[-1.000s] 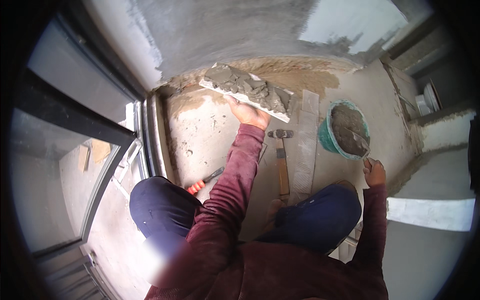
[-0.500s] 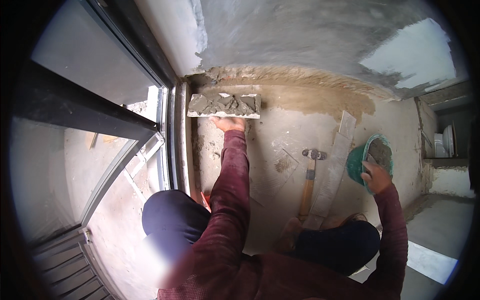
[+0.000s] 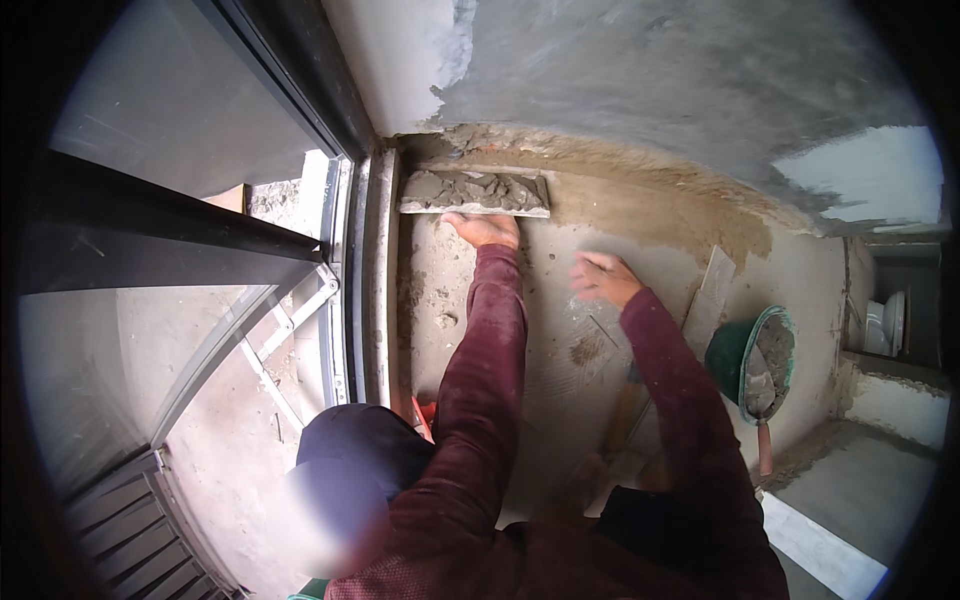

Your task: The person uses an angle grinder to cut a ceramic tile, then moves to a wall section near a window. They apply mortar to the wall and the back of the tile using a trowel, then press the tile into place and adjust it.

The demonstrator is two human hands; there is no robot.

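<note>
A narrow tile piece point(image 3: 475, 192) loaded with grey mortar lies along the foot of the plastered wall point(image 3: 650, 70), close to the window frame. My left hand point(image 3: 485, 230) grips its near edge, arm stretched forward. My right hand point(image 3: 603, 277) hovers empty over the sandy floor, fingers spread, to the right of the left hand. A small lump of mortar point(image 3: 585, 350) lies on the floor below it.
A green bucket point(image 3: 728, 355) of mortar with a red-handled trowel point(image 3: 764, 440) stands at the right. A loose tile strip point(image 3: 707, 300) and a wooden hammer handle point(image 3: 625, 410) lie beside my right arm. A dark window frame point(image 3: 365, 270) borders the left. An orange tool point(image 3: 424, 415) is by my knee.
My right hand has left the bucket and swung left over the floor. My left hand has brought the mortar-covered tile to the wall's foot near the window frame.
</note>
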